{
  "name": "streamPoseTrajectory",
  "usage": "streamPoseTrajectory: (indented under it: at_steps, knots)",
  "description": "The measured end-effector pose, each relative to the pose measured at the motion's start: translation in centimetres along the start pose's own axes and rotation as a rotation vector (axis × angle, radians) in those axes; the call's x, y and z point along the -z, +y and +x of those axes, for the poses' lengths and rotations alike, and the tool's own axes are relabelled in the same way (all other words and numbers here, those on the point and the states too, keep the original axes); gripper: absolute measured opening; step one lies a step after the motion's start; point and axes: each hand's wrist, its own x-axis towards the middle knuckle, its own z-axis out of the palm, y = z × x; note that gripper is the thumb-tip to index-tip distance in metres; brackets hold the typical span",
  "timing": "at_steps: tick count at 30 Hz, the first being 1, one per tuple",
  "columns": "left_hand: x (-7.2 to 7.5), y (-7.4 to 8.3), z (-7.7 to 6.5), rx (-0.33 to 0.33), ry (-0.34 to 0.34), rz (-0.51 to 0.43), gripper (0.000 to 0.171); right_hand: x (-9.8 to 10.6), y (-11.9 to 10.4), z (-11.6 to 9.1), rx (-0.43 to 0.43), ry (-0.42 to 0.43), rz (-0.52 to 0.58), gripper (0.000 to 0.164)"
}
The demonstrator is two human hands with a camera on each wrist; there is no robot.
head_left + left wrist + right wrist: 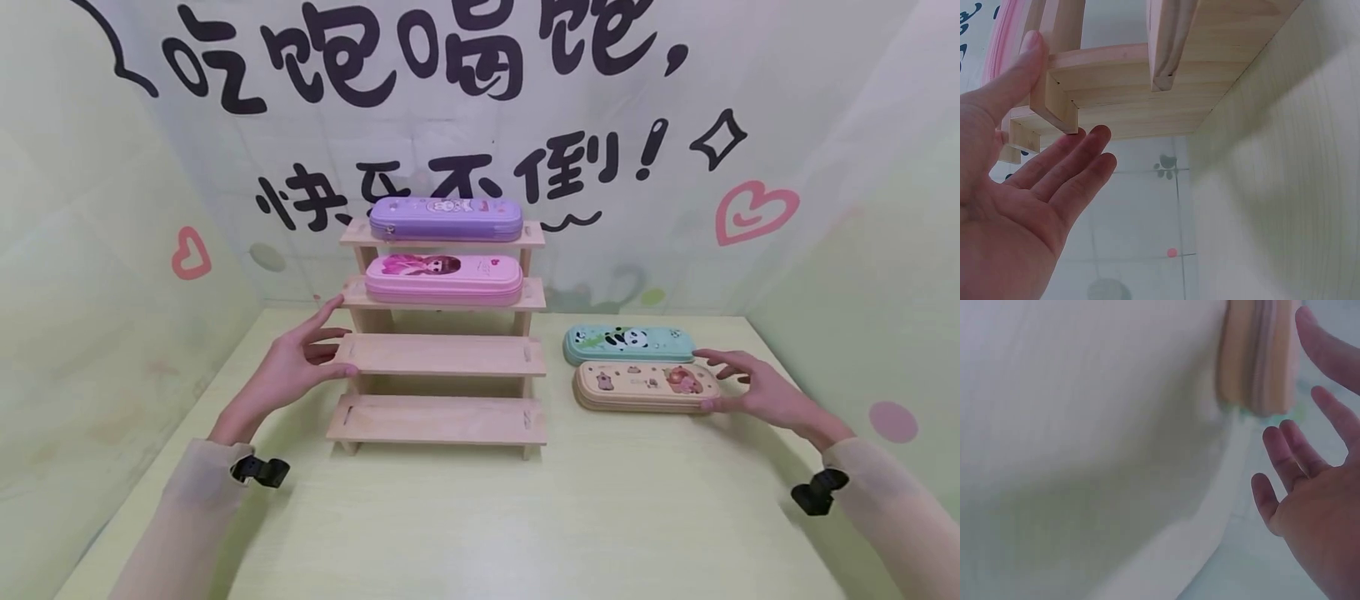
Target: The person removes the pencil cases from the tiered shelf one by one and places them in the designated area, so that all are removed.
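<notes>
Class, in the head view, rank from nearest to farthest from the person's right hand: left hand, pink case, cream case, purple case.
1. Cream case: beside the right hand.
2. Pink case: second-highest on the rack.
3. Purple case: highest there.
4. Left hand: at the rack's left.

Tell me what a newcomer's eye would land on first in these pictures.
Probably the big black lettering across the back wall. Next, the stepped wooden rack below it, with a purple case on top and a pink case one step down. Right of that, the right fingers are at the end of a cream case.
</notes>
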Motion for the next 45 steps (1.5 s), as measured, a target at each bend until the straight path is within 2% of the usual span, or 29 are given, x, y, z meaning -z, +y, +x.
streamPoseTrajectory:
  at_steps: [7, 12, 22, 29, 39, 45]
  knots:
    - [0.0, 0.0, 0.0, 0.003, 0.002, 0.013, 0.108, 0.3, -4.0, 0.4, 0.107, 0.098, -0.031, 0.074]
    - [0.0, -0.3, 0.0, -0.007, 0.004, 0.025, 0.108, 0.0, -7.8, 1.5, 0.124, 0.106, -0.004, 0.070]
    - [0.2, -0.3, 0.0, 0.001, 0.003, 0.028, 0.108, -1.9, -15.2, 5.2, 0.255, 0.094, 0.084, 0.065]
    - [0.0, -0.3, 0.1, -0.017, 0.004, 0.019, 0.107, -2.8, -18.3, 8.1, 0.287, 0.104, 0.105, 0.065]
    - [0.1, -0.3, 0.2, -0.007, 0.000, 0.009, 0.107, -4.3, -23.0, 11.9, 0.330, 0.112, 0.121, 0.071]
    - [0.0, -0.4, 0.1, -0.003, 0.000, 0.011, 0.108, -4.8, -24.8, 13.8, 0.350, 0.110, 0.157, 0.070]
